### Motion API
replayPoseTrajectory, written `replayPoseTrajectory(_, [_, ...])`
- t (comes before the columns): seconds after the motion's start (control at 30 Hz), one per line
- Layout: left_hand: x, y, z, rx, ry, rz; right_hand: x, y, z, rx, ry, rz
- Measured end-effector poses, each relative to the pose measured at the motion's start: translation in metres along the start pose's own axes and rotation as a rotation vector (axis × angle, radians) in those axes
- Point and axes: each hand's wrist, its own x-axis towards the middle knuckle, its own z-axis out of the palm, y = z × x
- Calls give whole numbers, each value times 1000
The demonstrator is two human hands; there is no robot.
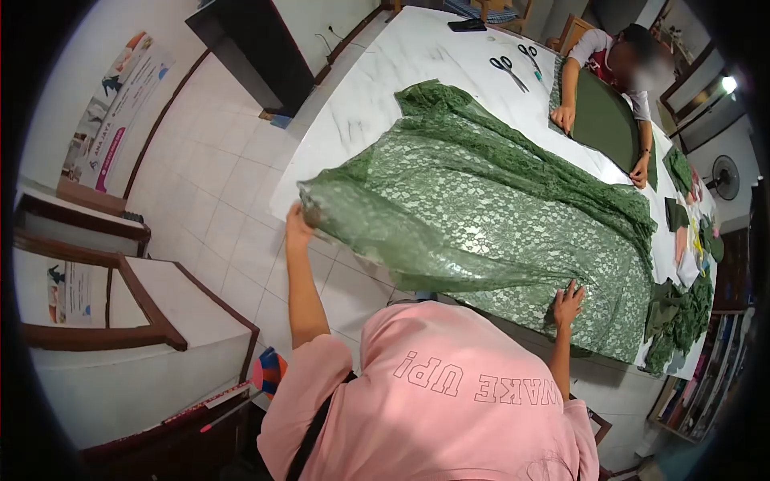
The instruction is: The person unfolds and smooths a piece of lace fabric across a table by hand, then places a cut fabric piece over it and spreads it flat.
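A large piece of green lace fabric (481, 216) spreads over the white marbled table, bunched in folds along its far and right sides. My left hand (298, 226) is closed on the fabric's near-left corner, lifting that edge in a loose swoop off the table's left side. On the near right part of the lace lies my right hand (569, 304), its fingers spread flat and pressing on the cloth. Between the two hands the near edge runs in a slanting fold.
Across the white table (345, 120), a co-worker (597, 56) holds down a dark green cloth piece (601, 120). Two pairs of scissors (508, 74) and a black phone (468, 26) lie near the far edge. Green fabric scraps (682, 313) heap at the right.
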Motion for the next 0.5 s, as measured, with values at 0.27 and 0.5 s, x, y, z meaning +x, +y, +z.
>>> replayPoseTrajectory(0.27, [41, -25, 82, 82, -57, -92, -1, -5, -4, -9, -32, 36])
replayPoseTrajectory(0.5, [39, 103, 180, 192, -371, 268, 5, -7, -8, -4, -94, 83])
